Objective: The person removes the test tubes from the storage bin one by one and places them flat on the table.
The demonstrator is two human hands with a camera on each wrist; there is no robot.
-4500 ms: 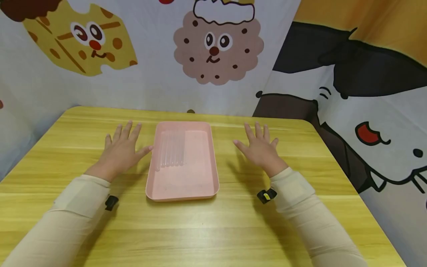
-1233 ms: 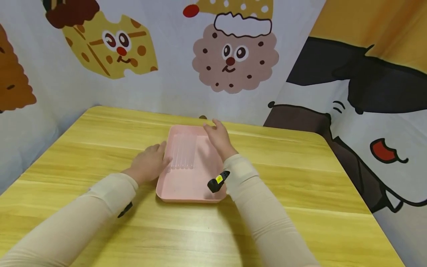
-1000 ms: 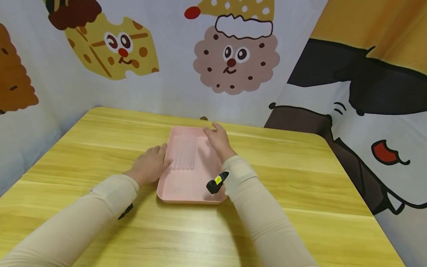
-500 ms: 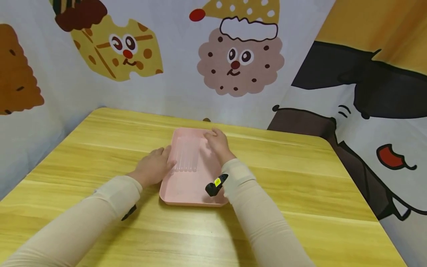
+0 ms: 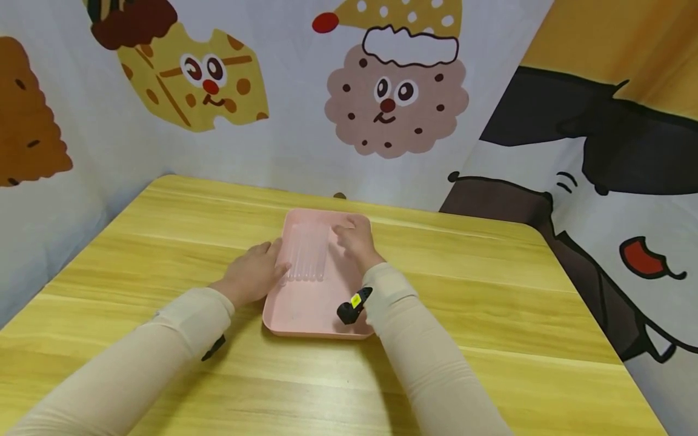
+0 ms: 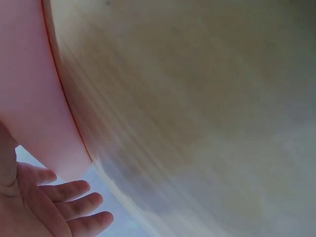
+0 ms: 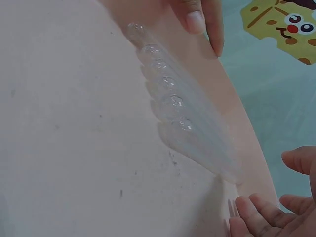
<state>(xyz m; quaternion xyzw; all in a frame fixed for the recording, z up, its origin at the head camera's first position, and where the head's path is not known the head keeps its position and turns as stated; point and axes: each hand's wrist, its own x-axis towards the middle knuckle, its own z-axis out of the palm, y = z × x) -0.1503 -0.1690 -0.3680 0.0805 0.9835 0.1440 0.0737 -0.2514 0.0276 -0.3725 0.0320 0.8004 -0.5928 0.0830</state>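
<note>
A pink tray (image 5: 313, 312) lies on the table, with several clear round-ended tubes (image 5: 311, 257) side by side in its left half. My left hand (image 5: 251, 272) grips the tray's left wall; its thumb (image 7: 194, 22) lies over the rim and the other fingers (image 6: 79, 202) stay outside. My right hand (image 5: 355, 241) is over the tray's far right part, fingers loosely bent, nothing in it. In the right wrist view its fingertips (image 7: 252, 205) are beside the far ends of the tubes, above the tray floor.
The wood-grain table (image 5: 469, 315) reaches around the tray on all sides. Behind its far edge hangs a white cloth with cartoon prints (image 5: 395, 103). A black wrist camera (image 5: 353, 306) on the right wrist hangs over the tray's near right corner.
Both hands, earlier spread on either side of the tray, have come inward. The left now holds the tray's wall; the right has lowered from the far rim into the tray. The head view has shifted slightly.
</note>
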